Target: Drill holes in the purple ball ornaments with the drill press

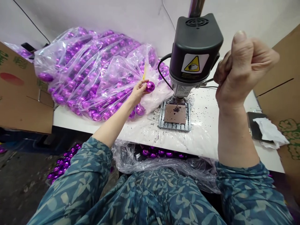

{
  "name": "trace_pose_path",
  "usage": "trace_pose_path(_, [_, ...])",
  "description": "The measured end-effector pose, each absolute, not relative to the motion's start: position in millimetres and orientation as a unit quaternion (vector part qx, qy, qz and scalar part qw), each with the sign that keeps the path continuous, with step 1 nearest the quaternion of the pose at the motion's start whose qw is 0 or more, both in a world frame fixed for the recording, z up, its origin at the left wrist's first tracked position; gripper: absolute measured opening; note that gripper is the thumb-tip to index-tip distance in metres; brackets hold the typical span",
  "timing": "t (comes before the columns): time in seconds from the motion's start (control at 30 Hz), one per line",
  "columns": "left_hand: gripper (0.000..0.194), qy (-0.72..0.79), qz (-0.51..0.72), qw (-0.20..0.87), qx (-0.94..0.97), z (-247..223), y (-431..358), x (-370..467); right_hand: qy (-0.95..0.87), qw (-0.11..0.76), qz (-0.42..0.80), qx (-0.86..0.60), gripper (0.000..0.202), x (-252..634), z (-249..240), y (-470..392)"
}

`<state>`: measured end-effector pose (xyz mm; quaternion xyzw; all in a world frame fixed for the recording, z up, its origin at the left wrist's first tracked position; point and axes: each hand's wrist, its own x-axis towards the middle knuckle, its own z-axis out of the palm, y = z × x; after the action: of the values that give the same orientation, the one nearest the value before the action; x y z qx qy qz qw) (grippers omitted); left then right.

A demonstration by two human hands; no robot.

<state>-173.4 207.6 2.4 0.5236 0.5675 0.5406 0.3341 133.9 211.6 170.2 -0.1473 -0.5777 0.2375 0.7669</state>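
Head view — left hand (137, 92) pinches ball (150, 87) — right hand (242, 67) clenched round lever (209, 81).

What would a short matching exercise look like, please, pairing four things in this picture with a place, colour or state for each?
Things
1. Left hand
2. Right hand
3. Brown plate
4. Warning label

Place, colour or state
A. Lies on the slotted metal base
B. Closed at the lever of the black-topped machine
C. White, with a yellow triangle
D. Holds a shiny purple ball at its fingertips

Right pairs: 1-D, 2-B, 3-A, 4-C
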Motion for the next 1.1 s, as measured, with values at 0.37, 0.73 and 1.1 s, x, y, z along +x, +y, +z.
trace_pose_path(0.37, [0.038, 0.438, 0.609, 0.525, 0.402, -4.0, 157.0, -111.5, -0.570, 0.775, 0.222, -0.159, 0.081, 127.4, 172.9, 205.1])
trace_pose_path(0.73, [0.060, 0.505, 0.562, 0.444, 0.482, -48.2, 127.6, -76.8, -0.584, 0.775, 0.194, -0.143, 0.074, 124.6, 168.8, 218.7])
trace_pose_path(1.1, [0.053, 0.477, 0.539, 0.432, 0.543, -57.9, 146.1, -52.1, -0.591, 0.768, 0.208, -0.136, 0.077, 127.9, 169.6, 213.7])
